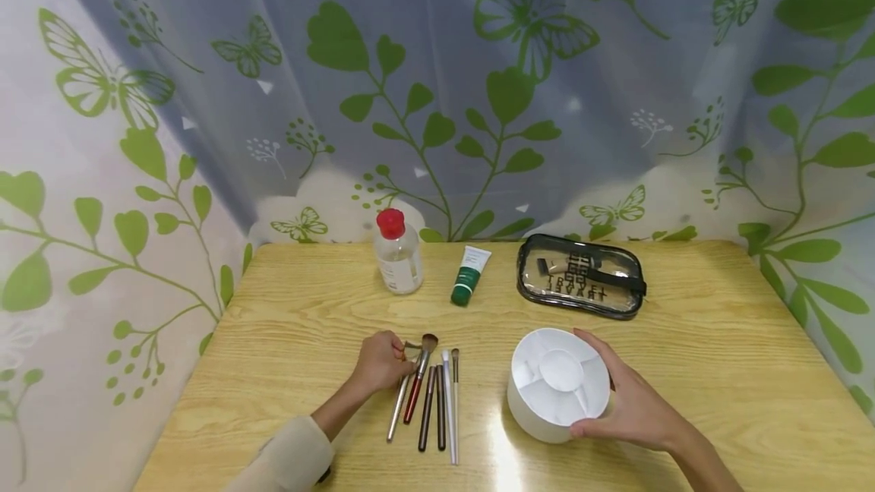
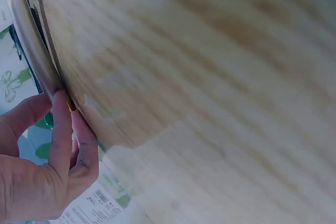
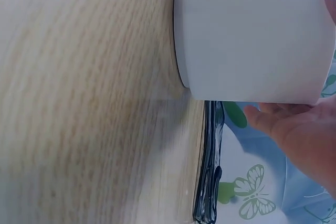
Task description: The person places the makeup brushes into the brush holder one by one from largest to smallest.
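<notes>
My left hand (image 1: 380,363) pinches a makeup brush with a silver handle (image 1: 397,410), at the left end of a row of brushes. In the left wrist view the thumb and fingers hold its pale metallic handle (image 2: 35,43) close to the tabletop. Beside it lie a red-handled brush (image 1: 414,393), dark-handled brushes (image 1: 427,412) and slim pale-handled brushes (image 1: 448,408). A white round divided organizer (image 1: 536,410) stands on the table to the right, gripped at its right side by my right hand (image 1: 632,405). The right wrist view shows the organizer's smooth wall (image 3: 257,38) with fingers against it.
At the back of the wooden table (image 1: 307,325) stand a clear bottle with a red cap (image 1: 399,257), a green and white tube (image 1: 470,276) and a clear black-trimmed pouch (image 1: 581,277) with items inside. A leaf-patterned curtain (image 1: 437,112) hangs behind the table.
</notes>
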The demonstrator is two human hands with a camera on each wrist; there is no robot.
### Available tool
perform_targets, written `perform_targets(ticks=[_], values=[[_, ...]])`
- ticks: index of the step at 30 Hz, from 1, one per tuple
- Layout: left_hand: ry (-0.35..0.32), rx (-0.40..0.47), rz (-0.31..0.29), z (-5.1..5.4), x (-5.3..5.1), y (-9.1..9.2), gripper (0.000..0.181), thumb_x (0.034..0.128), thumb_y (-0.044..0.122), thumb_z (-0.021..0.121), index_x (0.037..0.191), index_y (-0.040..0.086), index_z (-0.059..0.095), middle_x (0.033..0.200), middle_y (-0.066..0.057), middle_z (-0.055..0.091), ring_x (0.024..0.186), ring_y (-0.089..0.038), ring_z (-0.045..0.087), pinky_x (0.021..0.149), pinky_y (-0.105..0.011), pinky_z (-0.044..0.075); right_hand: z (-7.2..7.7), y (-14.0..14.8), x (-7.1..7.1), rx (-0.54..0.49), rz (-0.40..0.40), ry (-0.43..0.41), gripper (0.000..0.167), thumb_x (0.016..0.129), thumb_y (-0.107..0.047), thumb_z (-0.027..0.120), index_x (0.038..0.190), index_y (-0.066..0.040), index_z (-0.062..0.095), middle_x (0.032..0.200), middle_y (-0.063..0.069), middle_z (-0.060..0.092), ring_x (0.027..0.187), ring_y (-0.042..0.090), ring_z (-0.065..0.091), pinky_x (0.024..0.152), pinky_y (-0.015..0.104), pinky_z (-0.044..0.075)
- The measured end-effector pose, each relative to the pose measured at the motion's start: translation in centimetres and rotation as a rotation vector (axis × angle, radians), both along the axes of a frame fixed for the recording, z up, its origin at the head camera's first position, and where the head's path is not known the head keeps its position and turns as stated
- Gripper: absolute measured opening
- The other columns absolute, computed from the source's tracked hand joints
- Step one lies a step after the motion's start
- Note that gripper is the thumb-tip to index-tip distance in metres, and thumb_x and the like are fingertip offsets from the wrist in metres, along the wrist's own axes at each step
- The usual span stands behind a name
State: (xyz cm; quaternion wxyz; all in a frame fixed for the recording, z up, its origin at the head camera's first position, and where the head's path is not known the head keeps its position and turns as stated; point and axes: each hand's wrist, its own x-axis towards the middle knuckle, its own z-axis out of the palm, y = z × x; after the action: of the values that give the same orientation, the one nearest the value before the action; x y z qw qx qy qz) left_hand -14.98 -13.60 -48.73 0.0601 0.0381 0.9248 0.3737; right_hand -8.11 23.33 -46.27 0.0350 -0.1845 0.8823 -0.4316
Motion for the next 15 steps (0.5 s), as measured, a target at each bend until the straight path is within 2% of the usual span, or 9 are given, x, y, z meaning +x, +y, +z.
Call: perform_targets(ticks=[3,7,11,15], values=[[0.01,-0.024,-0.005,0.04,-0.24,0.22,0.02,0.0643,0.003,0.079,0.067,0.0,0.059,0.056,-0.001,0.056,0.051,-0.01,0.05,0.046,-0.02,0.041,0.1,0.07,0.01,-0.008,-0.002,-0.009,0.115,0.059,-0.026,0.089,0.15,-0.026,0.019,0.137,0.013,0.046,0.112,0.002,0.05,0.084,0.023,0.05],[0.005,-0.042,-0.001,0.19,-0.57,0.33,0.032,0.0639,0.003,0.077,0.048,0.01,0.049,0.042,0.007,0.04,0.04,-0.006,0.036,0.038,-0.017,0.028,0.12,0.12,-0.05,-0.033,0.01,-0.008,0.114,0.06,-0.024,0.088,0.15,-0.026,0.019,0.136,0.014,0.047,0.111,0.001,0.05,0.085,0.024,0.05],[-0.021,-0.03,0.007,0.25,-0.79,0.3,0.031,0.0642,0.002,0.076,0.049,0.01,0.05,0.044,0.007,0.042,0.039,-0.006,0.036,0.038,-0.017,0.028,-0.03,0.2,0.01,-0.065,0.015,-0.016,0.113,0.06,-0.021,0.088,0.15,-0.026,0.019,0.135,0.016,0.047,0.111,-0.001,0.05,0.085,0.023,0.05],[-0.036,0.02,-0.011,0.58,-0.88,0.18,0.03,0.0662,0.001,0.075,0.052,0.009,0.05,0.043,0.006,0.043,0.037,-0.004,0.037,0.038,-0.017,0.03,-0.37,0.22,0.06,-0.093,0.021,-0.023,0.113,0.06,-0.019,0.088,0.15,-0.025,0.018,0.136,0.018,0.046,0.112,-0.001,0.05,0.086,0.023,0.049]])
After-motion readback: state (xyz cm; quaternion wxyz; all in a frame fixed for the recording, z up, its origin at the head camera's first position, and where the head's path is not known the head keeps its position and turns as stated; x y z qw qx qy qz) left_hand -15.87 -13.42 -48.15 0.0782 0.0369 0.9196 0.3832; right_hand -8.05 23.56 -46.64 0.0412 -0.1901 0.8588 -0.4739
